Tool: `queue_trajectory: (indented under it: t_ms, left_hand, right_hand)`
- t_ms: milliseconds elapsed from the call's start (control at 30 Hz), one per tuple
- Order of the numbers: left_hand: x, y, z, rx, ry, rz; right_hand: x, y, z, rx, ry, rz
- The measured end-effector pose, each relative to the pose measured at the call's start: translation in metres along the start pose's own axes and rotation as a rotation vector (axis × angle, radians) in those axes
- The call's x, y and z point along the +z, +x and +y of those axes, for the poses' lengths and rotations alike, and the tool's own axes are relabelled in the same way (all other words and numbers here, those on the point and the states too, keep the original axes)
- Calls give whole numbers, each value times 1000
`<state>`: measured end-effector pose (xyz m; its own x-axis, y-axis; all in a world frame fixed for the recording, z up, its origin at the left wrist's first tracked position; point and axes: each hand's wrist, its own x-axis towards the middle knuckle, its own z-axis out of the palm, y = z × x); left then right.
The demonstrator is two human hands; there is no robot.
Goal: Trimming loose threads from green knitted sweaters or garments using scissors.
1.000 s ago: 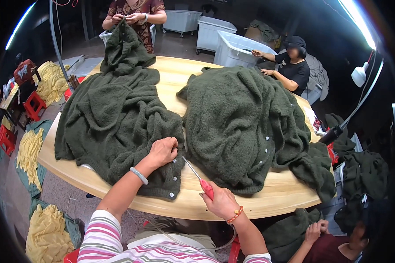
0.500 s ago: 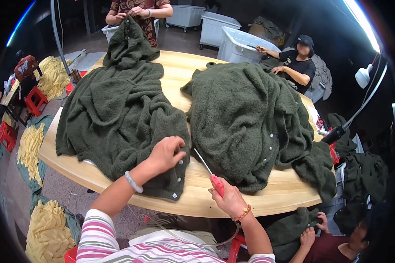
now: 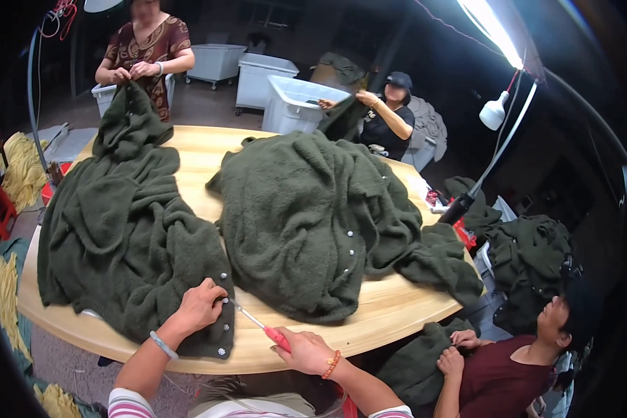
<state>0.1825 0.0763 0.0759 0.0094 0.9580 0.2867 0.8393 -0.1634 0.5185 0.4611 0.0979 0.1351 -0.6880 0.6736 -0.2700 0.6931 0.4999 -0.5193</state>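
Observation:
A dark green button-front cardigan [image 3: 139, 230] lies on the table in front of me, its edge lined with shiny round buttons. My left hand [image 3: 200, 305] is closed at that edge, fingers pinching the knit beside a button [image 3: 225, 300]. In my right hand [image 3: 306, 352] is a screwdriver-like tool [image 3: 277, 338] with a red handle and a thin metal shaft. The shaft's tip meets the cardigan's edge by my left fingertips. To the right lies a heap of dark green knitwear [image 3: 292, 223], also with buttons.
The wooden table [image 3: 198, 157] has a curved near edge. Across it, one person [image 3: 146, 42] holds up the cardigan's far end; another person [image 3: 390, 115] lifts green knitwear. A person [image 3: 522, 355] handles a garment at near right. A lamp arm [image 3: 491, 171] rises at right; white bins [image 3: 265, 76] stand behind.
My view has swung right. My left hand has moved down to the buttoned edge and closed on it. The tool's tip has come left to that edge. The far-right person has raised green cloth.

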Motion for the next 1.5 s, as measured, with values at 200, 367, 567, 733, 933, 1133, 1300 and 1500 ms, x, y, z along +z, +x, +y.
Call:
queue_trajectory:
  t_ms: [200, 367, 567, 733, 933, 1133, 1300, 1500]
  left_hand:
    - [1, -2, 7, 9, 102, -47]
    - [12, 4, -6, 17, 42, 61]
    - [-1, 5, -26, -213, -420, 171]
    - [-10, -21, 16, 55, -183, 312]
    - [21, -63, 42, 264, 246, 36]
    - [24, -48, 13, -113, -40, -43]
    - [21, -43, 0, -136, -203, -33]
    - [17, -46, -4, -342, -513, -122]
  right_hand:
    - [4, -6, -3, 13, 8, 36]
    - [3, -12, -8, -6, 24, 29]
    - [1, -12, -7, -51, 33, 65]
    - [4, -17, 9, 38, 128, 84]
    - [10, -27, 20, 37, 151, 99]
    - [11, -36, 11, -4, 63, -10]
    - [6, -37, -1, -46, -34, -137]
    - [9, -34, -3, -36, -36, -150]
